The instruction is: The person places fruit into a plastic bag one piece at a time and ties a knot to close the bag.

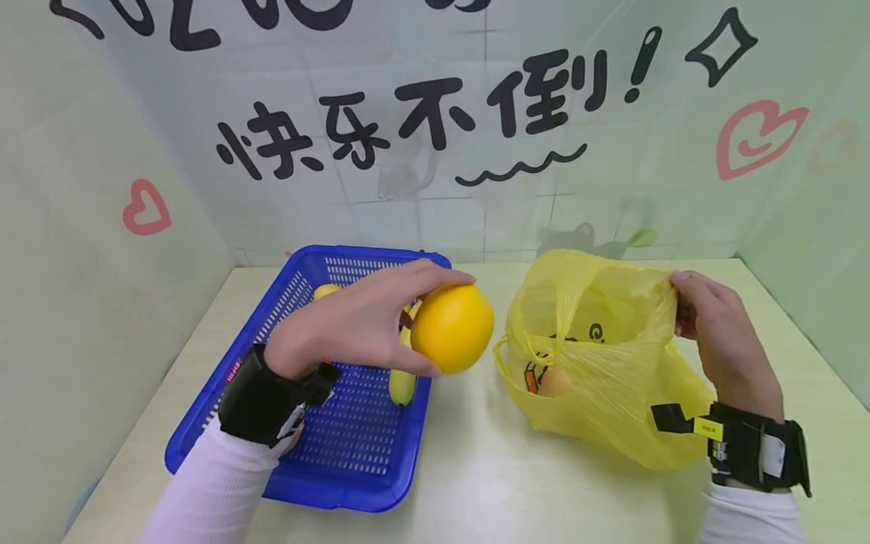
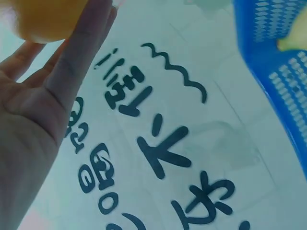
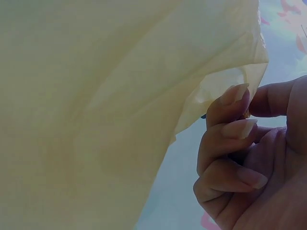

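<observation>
My left hand (image 1: 381,317) grips an orange (image 1: 453,329) between thumb and fingers, holding it up over the right side of the blue basket (image 1: 340,495). In the left wrist view the orange (image 2: 45,19) shows at the top left, cut off by the frame. On the right, my right hand (image 1: 723,336) pinches the rim of a yellow plastic bag (image 1: 605,400), whose mouth hangs open. The right wrist view shows the thumb and curled fingers (image 3: 230,115) at the bag's edge. A round, peach-coloured shape (image 1: 555,381) shows through the bag's front.
Inside the basket lie a banana (image 1: 402,387), partly behind the left hand, and a yellow fruit (image 1: 326,291) near the back. Basket and bag stand side by side on a pale table (image 1: 489,483). Behind them hangs a printed white sheet (image 1: 408,174).
</observation>
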`<state>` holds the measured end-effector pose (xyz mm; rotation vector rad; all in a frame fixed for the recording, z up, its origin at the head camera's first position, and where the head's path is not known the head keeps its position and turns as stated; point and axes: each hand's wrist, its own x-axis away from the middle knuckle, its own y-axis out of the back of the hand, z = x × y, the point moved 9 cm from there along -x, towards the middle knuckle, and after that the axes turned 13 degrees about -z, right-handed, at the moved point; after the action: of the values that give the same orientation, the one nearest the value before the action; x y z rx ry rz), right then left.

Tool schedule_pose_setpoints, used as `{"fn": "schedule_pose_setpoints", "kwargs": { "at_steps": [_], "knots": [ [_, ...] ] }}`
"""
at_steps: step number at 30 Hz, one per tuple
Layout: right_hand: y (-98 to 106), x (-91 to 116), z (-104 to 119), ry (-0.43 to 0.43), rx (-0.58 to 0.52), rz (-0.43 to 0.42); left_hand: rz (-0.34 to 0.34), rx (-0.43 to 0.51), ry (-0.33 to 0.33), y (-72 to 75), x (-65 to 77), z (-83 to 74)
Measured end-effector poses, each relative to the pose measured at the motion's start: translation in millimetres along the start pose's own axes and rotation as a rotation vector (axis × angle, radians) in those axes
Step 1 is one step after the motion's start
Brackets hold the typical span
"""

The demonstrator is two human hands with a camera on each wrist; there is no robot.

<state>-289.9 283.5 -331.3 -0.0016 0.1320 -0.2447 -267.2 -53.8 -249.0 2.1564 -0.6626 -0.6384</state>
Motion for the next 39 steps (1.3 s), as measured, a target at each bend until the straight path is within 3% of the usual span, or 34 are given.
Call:
{"fn": "schedule_pose_setpoints", "kwargs": {
  "at_steps": [11,20,23,27,39],
  "knots": [
    [0,1,-2,-0.004,-0.014,0.004,-0.002,0.103,-0.206,-8.7,-32.7,-65.8],
    [-1,3,-2,0.006,0.042,0.0,0.049,0.201,-0.25,-46.6,-66.7,-95.7],
    [-2,3,-2,0.013,0.058,0.002,0.07,0.184,-0.267,-64.7,-81.3,-95.1],
    [-4,4,-2,0.026,0.044,0.019,0.1,0.164,-0.229,-82.9,-99.3,-85.5],
    [-12,4,2,0.024,0.067,0.065,0.146,-0.053,-0.095,-113.2,-126.9,-52.1]
  ]
}}
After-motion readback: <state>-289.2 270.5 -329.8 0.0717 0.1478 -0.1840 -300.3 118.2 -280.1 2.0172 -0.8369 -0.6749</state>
